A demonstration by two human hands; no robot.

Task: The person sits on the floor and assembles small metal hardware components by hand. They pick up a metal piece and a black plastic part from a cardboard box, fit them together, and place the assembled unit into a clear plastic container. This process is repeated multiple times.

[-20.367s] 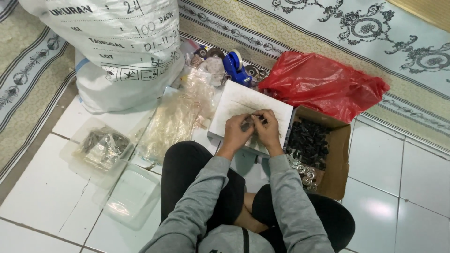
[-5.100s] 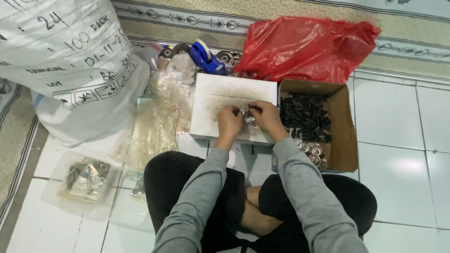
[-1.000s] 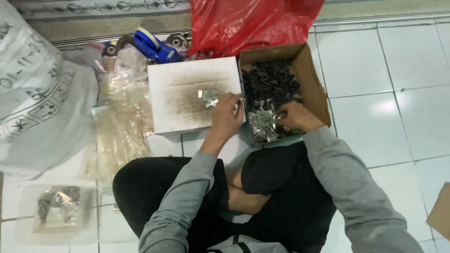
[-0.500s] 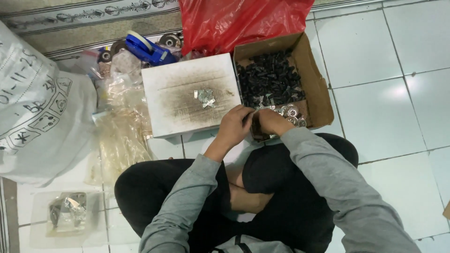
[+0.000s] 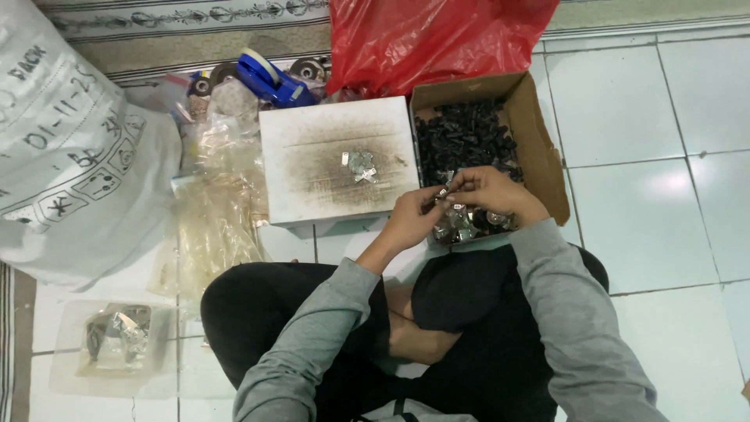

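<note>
A person sits cross-legged on a tiled floor (image 5: 672, 180). Ahead of the knees lies a white board (image 5: 336, 160), smudged dark, with a few metal bits (image 5: 360, 166) on it. Just right of the board stands a cardboard box (image 5: 539, 133) with black parts (image 5: 465, 137) filling its far end and shiny metal pieces (image 5: 461, 227) at its near end. A red bag (image 5: 437, 39) lies behind the box and board, and a blue tape dispenser (image 5: 269, 78) left of the bag. Clear plastic bags (image 5: 215, 219) are heaped left of the board, beside a big white sack (image 5: 70, 156). A clear tray (image 5: 113, 344) with wrapped metal items sits by the left knee.

Both hands meet over the near end of the box, above the shiny pieces. The left hand (image 5: 412, 217) and the right hand (image 5: 488, 191) each pinch with a narrow grip on a small metal part (image 5: 444, 195) held between their fingertips. The part sits clear of the board, just above the box's near corner. Nothing stands between the hands and the box.
</note>
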